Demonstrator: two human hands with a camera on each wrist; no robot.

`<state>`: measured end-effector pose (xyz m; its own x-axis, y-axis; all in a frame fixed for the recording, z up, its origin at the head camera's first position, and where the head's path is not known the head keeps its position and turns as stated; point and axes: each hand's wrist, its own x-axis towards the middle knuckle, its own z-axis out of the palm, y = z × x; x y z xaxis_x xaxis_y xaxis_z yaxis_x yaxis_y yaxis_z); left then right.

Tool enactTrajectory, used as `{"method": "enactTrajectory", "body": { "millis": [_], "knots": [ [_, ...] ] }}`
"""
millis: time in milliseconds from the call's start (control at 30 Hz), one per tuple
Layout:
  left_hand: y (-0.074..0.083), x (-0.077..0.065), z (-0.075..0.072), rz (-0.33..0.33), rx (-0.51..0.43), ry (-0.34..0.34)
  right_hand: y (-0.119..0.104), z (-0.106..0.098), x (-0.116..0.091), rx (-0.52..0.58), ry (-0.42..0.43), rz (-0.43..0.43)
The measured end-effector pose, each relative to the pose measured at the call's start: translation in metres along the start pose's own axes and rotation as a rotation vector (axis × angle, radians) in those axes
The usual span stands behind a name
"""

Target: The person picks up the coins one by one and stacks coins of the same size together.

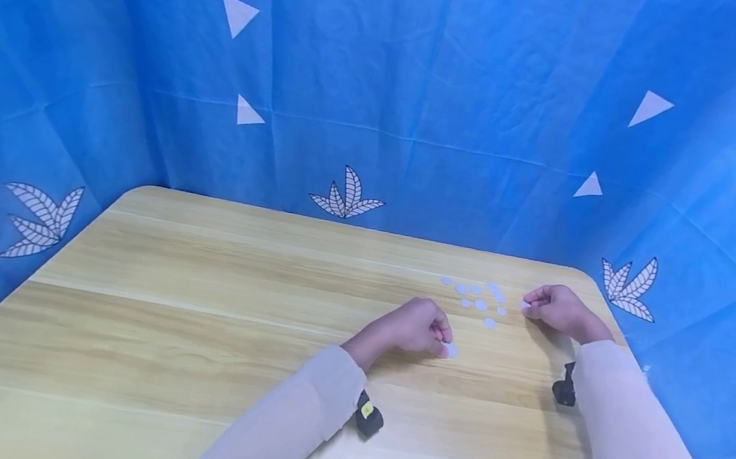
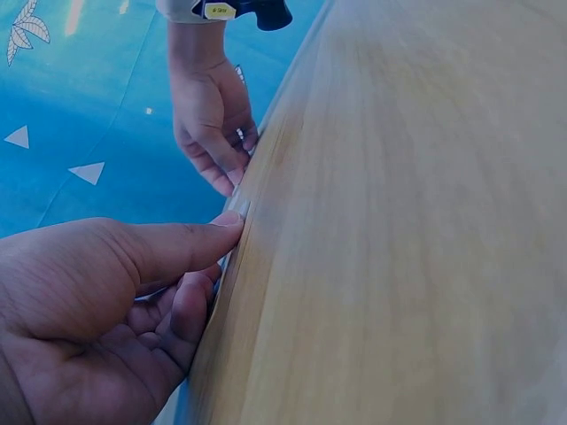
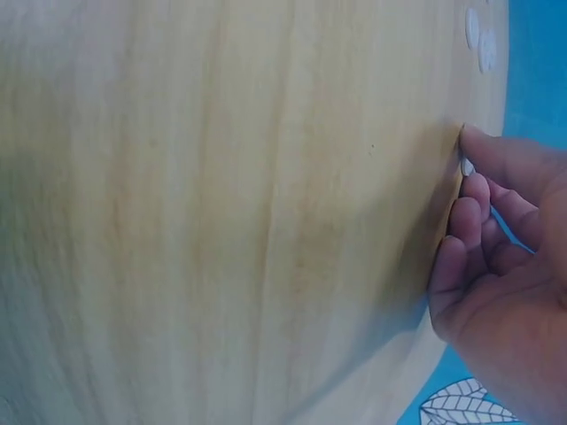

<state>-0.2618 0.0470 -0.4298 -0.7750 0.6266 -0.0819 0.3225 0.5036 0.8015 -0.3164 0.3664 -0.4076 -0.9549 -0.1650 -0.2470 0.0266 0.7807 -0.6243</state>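
Note:
Toward the right of the table, my left hand (image 1: 416, 326) holds a small flat white disc (image 1: 452, 350) at its fingertips, low over the wood. My right hand (image 1: 561, 310), farther right and near the table's edge, pinches another white disc (image 1: 525, 305) between thumb and fingers. In the right wrist view a sliver of that disc (image 3: 467, 166) shows under the thumb, with the other fingers curled on the wood. Several more white discs (image 1: 480, 305) of differing sizes lie loosely grouped between and beyond the hands; a few at the back overlap.
The wooden table (image 1: 183, 360) has rounded back corners. A blue curtain (image 1: 427, 98) printed with white leaves and triangles hangs around its back and sides. Each wrist carries a black camera, one (image 1: 369, 416) by the left sleeve and one (image 1: 566, 385) by the right.

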Motion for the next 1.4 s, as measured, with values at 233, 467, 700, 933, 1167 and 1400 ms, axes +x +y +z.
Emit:
{"method": "enactTrajectory", "body": {
  "millis": [233,467,700,933,1167,1400],
  "knots": [
    [0.0,0.001,0.001,-0.012,-0.003,0.005,0.0,-0.004,0.0,-0.029,-0.042,-0.03],
    [0.001,0.001,0.0,-0.008,0.005,0.007,-0.001,-0.004,0.001,-0.05,-0.032,-0.022],
    [0.001,0.002,0.0,-0.011,0.001,0.004,-0.001,-0.001,0.0,-0.029,-0.006,-0.046],
    [0.001,0.002,0.001,-0.029,-0.007,0.006,0.001,-0.002,-0.004,-0.059,0.057,-0.105],
    [0.002,0.001,0.0,-0.046,-0.013,0.003,0.006,-0.005,-0.008,-0.001,0.068,-0.077],
    [0.003,0.0,0.0,-0.042,-0.013,0.0,0.004,-0.008,-0.012,0.037,0.053,-0.055]
  ]
}}
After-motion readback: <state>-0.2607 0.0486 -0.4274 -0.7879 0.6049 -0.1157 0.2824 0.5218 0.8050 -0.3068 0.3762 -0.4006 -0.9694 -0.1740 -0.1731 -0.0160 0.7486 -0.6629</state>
